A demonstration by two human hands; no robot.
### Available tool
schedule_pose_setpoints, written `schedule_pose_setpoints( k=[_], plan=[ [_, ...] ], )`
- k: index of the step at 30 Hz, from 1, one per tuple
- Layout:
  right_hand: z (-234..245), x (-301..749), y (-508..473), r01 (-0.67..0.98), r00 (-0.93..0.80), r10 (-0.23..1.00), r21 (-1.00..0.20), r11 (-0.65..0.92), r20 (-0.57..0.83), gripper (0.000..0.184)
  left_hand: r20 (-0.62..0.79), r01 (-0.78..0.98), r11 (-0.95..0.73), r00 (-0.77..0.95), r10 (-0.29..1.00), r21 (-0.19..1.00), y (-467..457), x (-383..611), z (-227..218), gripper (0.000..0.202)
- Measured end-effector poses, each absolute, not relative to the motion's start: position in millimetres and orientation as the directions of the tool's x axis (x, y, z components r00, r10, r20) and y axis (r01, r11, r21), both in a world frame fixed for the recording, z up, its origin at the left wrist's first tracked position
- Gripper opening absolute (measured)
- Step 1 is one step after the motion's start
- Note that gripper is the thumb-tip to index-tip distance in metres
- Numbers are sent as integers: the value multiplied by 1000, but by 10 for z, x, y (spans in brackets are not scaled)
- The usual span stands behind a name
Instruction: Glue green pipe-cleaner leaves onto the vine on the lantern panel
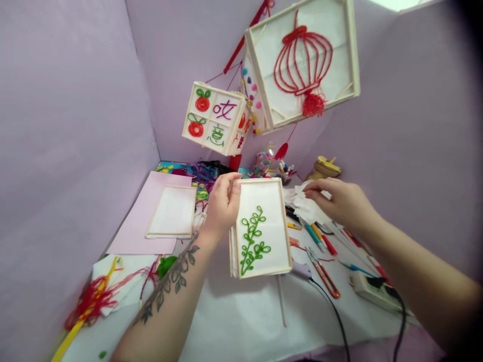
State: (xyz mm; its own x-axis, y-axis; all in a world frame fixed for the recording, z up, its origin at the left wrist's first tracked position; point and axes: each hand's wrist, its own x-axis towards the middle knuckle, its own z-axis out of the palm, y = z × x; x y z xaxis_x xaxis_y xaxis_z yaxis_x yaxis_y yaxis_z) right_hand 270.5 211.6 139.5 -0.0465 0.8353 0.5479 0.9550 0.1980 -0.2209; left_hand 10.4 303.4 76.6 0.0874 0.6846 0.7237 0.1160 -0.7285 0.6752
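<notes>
Tabletop (241, 322) draped in white, seen from above. Nearest lie a black cable (335, 311) and red-handled scissors (324, 274). Above the middle, the left hand (222, 206) grips the top left corner of a wooden-framed panel (264, 201) bearing a green leafy sprig, lifted off the surface. Well apart to its right, the right hand (339, 201) pinches crumpled white paper (305, 203) over scattered pens. Left lies a blank framed panel (173, 211) on pink paper. Farther back hang two decorated lanterns (215, 118).

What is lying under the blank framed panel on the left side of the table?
The blank framed panel lies on a pink paper sheet. The sheet's edges show around it; the part beneath the panel is covered.
</notes>
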Motion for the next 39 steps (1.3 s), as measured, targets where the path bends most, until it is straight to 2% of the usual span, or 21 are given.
schedule_pose_setpoints(
  k=[2, 5, 8, 16, 19, 21, 24, 26, 28, 30, 33, 36, 39],
  plan=[
    [1339, 2479, 2086, 917, -137, 744, -200, 345, 654, 8, 720, 116, -726, 92, 687, 678, 3034, 106, 766, 17],
    [1218, 2194, 2022, 798, -362, 617, -110, 593, 699, 28, 721, 116, -727, 99, 686, 676, 3038, 107, 764, 17],
    [1096, 2078, 2020, 741, -469, 570, -49, 669, 675, 40, 729, 126, -734, 93, 678, 667, 3046, 104, 761, 16],
    [973, 2037, 2103, 729, -506, 560, -22, 685, 655, 35, 735, 144, -739, 93, 672, 658, 3060, 105, 753, 15],
    [976, 2017, 2107, 729, -498, 574, -46, 683, 650, 37, 731, 135, -736, 93, 676, 663, 3060, 107, 752, 16],
    [979, 2015, 2089, 711, -452, 589, -128, 691, 670, 35, 721, 123, -727, 99, 686, 675, 3062, 107, 749, 16],
    [1003, 2030, 2053, 658, -289, 640, -338, 673, 712, 27, 707, 107, -715, 104, 699, 691, 3072, 105, 738, 17],
    [1048, 2054, 2062, 647, -189, 664, -417, 639, 723, 23, 702, 105, -709, 99, 705, 697, 3078, 106, 732, 17],
    [1124, 2091, 2130, 705, -149, 654, -384, 597, 742, 21, 699, 102, -705, 95, 709, 702, 3078, 108, 733, 17],
    [1225, 2144, 2263, 800, -174, 652, -280, 531, 738, 23, 699, 98, -706, 99, 708, 702, 3070, 111, 743, 17],
    [1390, 2252, 2526, 874, -235, 727, -187, 449, 645, 25, 707, 101, -716, 109, 698, 691, 3043, 113, 772, 17],
    [1516, 2358, 2731, 857, -311, 854, -266, 441, 417, 25, 716, 117, -725, 117, 689, 679, 3014, 116, 795, 17],
    [1566, 2399, 2788, 845, -345, 919, -364, 392, 188, 28, 704, 117, -716, 127, 698, 688, 3003, 120, 794, 18]
  ],
)
